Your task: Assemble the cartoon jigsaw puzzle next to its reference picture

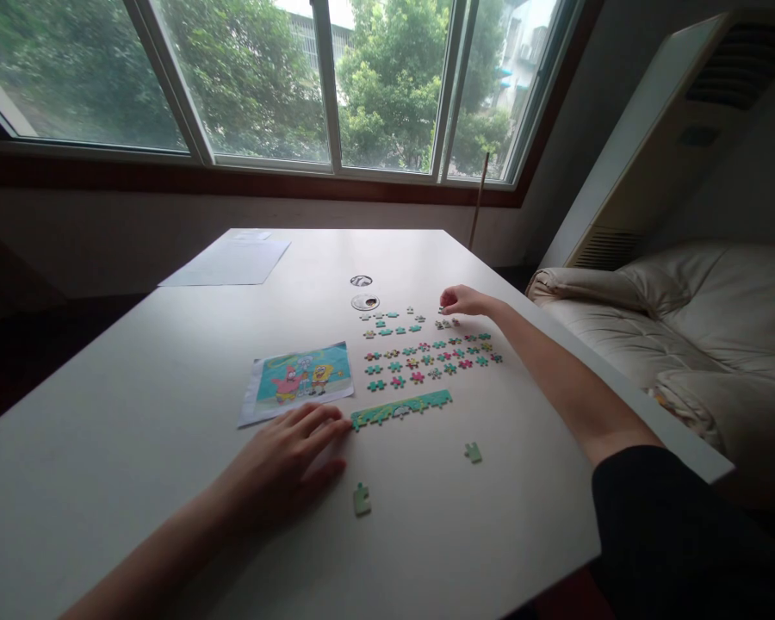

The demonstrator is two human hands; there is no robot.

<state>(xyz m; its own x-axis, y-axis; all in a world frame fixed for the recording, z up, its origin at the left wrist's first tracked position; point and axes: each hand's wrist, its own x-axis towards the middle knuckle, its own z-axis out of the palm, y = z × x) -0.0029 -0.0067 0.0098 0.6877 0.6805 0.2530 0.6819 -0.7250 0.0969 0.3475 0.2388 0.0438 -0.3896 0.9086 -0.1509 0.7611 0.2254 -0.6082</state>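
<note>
My left hand (300,448) rests on the table with its fingers stretched out and a little apart. Its fingertips are at the left end of a joined green puzzle strip (400,410). Farther out, my right hand (463,301) is pinched on a small puzzle piece (441,310), mostly hidden under the fingertips. Just below that hand lies a short row of loose pieces (447,324). Rows of teal, pink and yellow puzzle pieces (417,377) spread between the hands. Beside my left hand is a picture sheet (305,375) with cartoon figures.
Two separate green pieces, one on the left (362,500) and one on the right (473,452), lie near me. Two round items (365,302) sit beyond the rows. White paper (232,263) lies at the table's far left. A sofa (703,301) stands to the right.
</note>
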